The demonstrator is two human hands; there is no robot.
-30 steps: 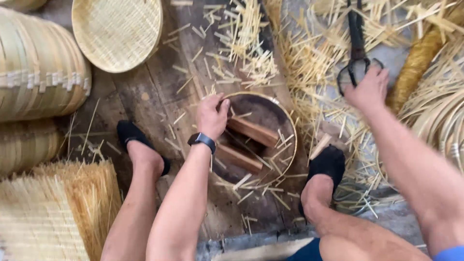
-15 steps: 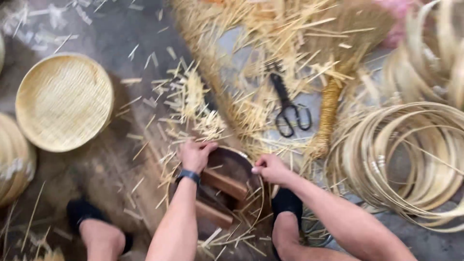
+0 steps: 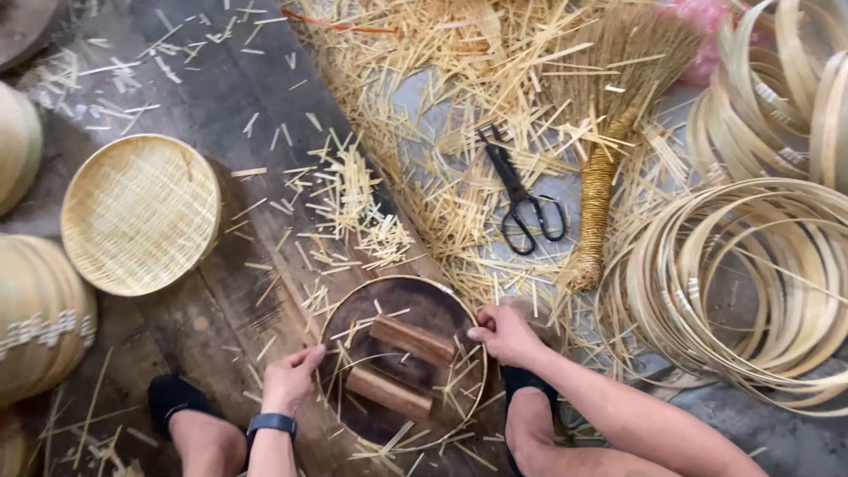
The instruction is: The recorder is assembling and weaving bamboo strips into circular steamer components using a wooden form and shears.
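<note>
Both hands' grip (image 3: 290, 380) (image 3: 502, 334) now on round form (image 3: 402, 367) rim.

1. The left hand (image 3: 289, 378) is bare, and a dark wristband (image 3: 270, 423) with a smooth flat strap circles the wrist just behind it.
2. The right hand (image 3: 503, 334) is bare, its forearm unsleeved.
3. Black slip-on shoes (image 3: 172, 395) cover both feet; the legs above them are bare.
</note>
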